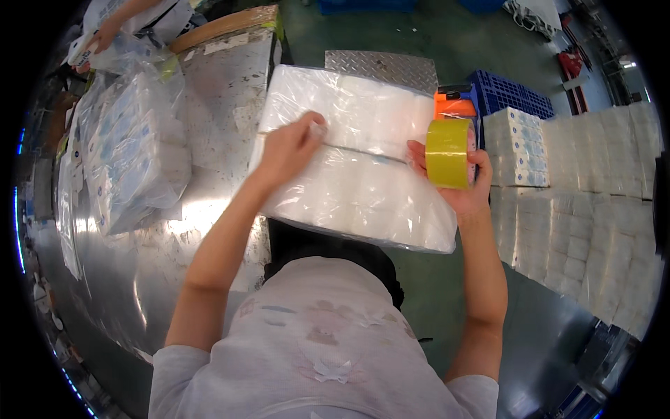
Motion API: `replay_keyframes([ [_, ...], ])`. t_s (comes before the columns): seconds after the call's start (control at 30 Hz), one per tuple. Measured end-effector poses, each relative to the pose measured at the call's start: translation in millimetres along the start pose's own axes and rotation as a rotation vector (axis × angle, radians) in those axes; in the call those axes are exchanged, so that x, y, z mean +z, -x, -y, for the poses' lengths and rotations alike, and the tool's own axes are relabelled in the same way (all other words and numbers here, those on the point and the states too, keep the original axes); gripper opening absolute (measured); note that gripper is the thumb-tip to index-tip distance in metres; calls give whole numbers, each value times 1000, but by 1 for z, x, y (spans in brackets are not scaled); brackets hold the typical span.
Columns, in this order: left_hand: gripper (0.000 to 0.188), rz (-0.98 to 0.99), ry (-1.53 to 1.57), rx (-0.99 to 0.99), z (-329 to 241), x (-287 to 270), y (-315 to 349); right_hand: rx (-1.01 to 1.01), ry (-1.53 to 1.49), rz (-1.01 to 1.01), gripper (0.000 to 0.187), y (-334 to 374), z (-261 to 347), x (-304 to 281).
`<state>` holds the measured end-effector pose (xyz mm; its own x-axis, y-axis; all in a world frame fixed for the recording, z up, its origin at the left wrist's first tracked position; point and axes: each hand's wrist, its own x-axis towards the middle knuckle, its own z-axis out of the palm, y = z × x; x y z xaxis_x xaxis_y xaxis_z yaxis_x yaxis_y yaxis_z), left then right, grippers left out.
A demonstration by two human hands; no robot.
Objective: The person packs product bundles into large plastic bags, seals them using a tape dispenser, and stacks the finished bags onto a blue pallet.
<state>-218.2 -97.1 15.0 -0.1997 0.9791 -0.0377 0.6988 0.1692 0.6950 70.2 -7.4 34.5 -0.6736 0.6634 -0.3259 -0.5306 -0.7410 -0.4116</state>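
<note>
A large pack of white rolls in clear plastic wrap (pixel 377 185) lies before me. It looks like toilet paper. My left hand (pixel 289 153) is closed over the pack's middle, its fingertips pinching a bit of the clear film. A wide roll of yellow packing tape (pixel 449 153) sits in my right hand (pixel 467 195), with fingers and thumb around it, over the pack's right end. Whether a strip of tape runs from the roll to the pack cannot be made out.
A metal worktable (pixel 223 105) stands at left, bearing another bagged pack of rolls (pixel 136 150). Beyond it, another person's hand (pixel 105 35) handles plastic. Wrapped packs (pixel 593 209) are stacked at right, near a blue plastic pallet (pixel 513 94) and an orange tape dispenser-like object (pixel 455 106).
</note>
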Motion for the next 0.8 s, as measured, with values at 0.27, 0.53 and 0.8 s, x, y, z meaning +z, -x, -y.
replay_keyframes([
  [0.27,46,-264,-320,327,-21,47,47,-524,878,6,48,-78,-31,127],
  [0.53,28,-14,374,210,4,-7,67,-858,1896,69,54,-128,-92,103],
  [0.8,38,-70,1062,-389,61,-87,-23,-689,2130,159,52,-109,-90,111],
])
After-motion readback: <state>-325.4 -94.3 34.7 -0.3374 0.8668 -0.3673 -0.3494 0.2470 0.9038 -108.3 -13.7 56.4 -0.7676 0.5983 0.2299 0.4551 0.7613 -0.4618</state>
